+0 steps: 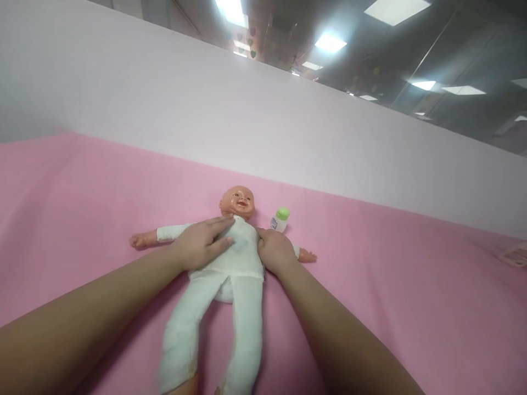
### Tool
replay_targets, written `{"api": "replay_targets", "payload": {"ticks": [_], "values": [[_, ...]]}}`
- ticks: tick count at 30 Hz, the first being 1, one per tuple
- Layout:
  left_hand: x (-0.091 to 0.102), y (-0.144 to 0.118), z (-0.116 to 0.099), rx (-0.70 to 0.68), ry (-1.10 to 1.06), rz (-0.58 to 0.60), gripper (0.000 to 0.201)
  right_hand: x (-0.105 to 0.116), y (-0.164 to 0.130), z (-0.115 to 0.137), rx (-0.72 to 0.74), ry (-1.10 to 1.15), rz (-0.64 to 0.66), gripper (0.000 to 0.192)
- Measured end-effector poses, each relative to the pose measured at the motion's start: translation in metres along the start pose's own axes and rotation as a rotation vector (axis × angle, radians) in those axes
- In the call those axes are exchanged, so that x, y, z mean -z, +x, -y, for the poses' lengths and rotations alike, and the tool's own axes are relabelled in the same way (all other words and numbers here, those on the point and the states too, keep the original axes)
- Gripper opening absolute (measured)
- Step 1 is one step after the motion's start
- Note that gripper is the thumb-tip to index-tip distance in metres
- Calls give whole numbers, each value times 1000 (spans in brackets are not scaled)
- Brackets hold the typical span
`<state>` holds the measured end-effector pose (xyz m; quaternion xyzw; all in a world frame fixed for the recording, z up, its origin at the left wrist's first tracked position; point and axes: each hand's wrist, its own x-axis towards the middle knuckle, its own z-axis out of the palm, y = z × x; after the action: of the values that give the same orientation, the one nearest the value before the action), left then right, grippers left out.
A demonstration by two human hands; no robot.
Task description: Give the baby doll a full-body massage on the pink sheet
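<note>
A baby doll with a hard plastic head and a white cloth body lies on its back, arms spread and legs toward me. My left hand rests flat on the doll's chest, fingers stretched toward its neck and thumb apart. On the other side, my right hand is closed at the doll's shoulder and upper arm, its fingers curled and partly hidden. Just beyond that hand is a small white bottle with a green cap, leaning to one side. The doll's feet are cut off by the lower edge of the view.
A pink cloth covers the surface under the doll. Behind it rises a white partition. At the far right edge lies a pink-rimmed object, partly out of view. Ceiling lights shine above the partition.
</note>
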<state>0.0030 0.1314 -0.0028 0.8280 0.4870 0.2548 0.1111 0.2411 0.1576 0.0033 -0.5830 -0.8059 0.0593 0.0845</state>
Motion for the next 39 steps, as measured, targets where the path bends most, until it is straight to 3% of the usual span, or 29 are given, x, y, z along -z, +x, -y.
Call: {"api": "replay_targets", "payload": {"ticks": [3, 5, 9, 13, 16, 21, 24, 33, 39], "values": [[3, 3, 10, 137, 11, -68, 52, -1, 1, -2, 31, 22, -47, 41], [4, 6, 14, 198, 48, -75, 47, -1, -1, -1, 86, 56, -145, 43], [3, 8, 16, 233, 83, -86, 42, 6, -20, 22, 413, 97, -301, 48], [0, 8, 18, 282, 60, -98, 39, 13, -58, 65, 901, 133, -90, 40], [0, 8, 18, 299, 54, -104, 39, 15, -80, 86, 1063, 121, 17, 44], [0, 11, 15, 296, 101, -77, 39, 17, -82, 83, 945, 134, 118, 74], [-1, 12, 14, 308, 116, -55, 39, 20, -72, 75, 844, 132, 153, 81], [-4, 11, 21, 245, 85, -72, 38, 24, -36, 41, 696, 202, 200, 65], [-4, 10, 21, 211, 81, -77, 40, 13, -23, 23, 615, 236, 123, 64]]}}
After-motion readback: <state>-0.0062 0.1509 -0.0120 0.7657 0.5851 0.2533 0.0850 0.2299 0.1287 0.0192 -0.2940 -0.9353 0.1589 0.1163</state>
